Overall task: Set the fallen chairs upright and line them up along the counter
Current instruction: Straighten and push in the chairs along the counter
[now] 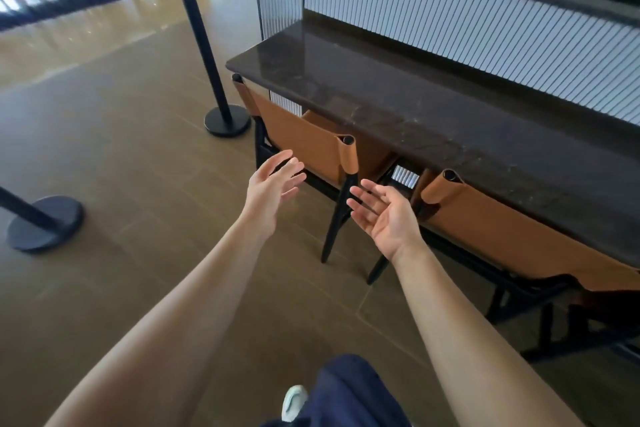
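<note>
Now the left chair (pixel 304 139) and right chair (pixel 502 232) stand up, tucked under the table (pixel 415 104), and the left hand (pixel 273 184) and right hand (pixel 384 215) are spread and hold nothing, so I think it is best to grip the left chair's back on both sides and nudge it straight.

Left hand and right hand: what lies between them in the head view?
The head view shows one black rear leg of the left chair between the left hand and the right hand, with floor behind it.
</note>
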